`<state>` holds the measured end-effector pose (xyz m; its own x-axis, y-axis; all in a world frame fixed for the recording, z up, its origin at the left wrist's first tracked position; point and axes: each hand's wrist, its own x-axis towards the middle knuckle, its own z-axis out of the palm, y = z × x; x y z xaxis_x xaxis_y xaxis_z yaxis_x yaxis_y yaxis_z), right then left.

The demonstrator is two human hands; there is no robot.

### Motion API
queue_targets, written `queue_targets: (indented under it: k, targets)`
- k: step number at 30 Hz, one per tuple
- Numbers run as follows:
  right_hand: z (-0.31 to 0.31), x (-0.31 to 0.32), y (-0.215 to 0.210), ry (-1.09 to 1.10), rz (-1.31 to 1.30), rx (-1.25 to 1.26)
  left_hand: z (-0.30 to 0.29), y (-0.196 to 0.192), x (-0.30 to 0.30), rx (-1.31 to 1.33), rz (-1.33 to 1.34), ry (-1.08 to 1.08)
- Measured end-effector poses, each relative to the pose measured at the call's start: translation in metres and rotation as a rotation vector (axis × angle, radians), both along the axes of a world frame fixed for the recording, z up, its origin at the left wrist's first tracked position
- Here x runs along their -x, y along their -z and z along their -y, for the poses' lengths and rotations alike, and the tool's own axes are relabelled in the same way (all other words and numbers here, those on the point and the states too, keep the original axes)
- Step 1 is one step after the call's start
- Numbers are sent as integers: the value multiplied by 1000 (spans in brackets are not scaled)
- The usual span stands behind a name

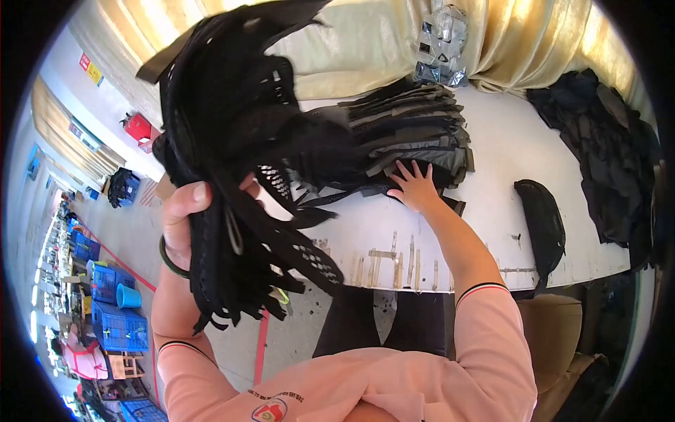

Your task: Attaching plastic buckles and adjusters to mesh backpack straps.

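Note:
My left hand [184,211] is raised at the left, its thumb and fingers closed round a bundle of black fabric pieces [225,119]. Strips with mesh holes, straps and cut ends hang down from the grip, past the table's near left edge. My right hand [416,188] presses down with fingers spread on the near side of a stack of dark grey and black fabric pieces [415,137]. That stack fans out in layers on the white table [496,155]. Part of its left end is hidden behind the raised bundle. What the pieces belong to, I cannot tell.
A curved black fabric pouch [540,228] lies at the table's right front. Beyond it, black cloth [594,133] is heaped along the right edge. A shiny plastic bag [441,46] stands at the back by the curtain [534,42]. Blue crates [118,327] stand on the floor leftward.

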<state>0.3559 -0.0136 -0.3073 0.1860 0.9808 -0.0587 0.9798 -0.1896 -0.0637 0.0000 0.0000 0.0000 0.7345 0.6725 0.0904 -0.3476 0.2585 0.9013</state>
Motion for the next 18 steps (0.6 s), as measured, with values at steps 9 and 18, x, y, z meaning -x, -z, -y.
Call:
queue_targets:
  k: [9,18]
  targets:
    - [14,-50,-11,-114,-2,-670,-47,46,-77,-65,-355,486]
    - [279,-163,82,667,-349,-487,-27,209,-91,-507,-845,1055]
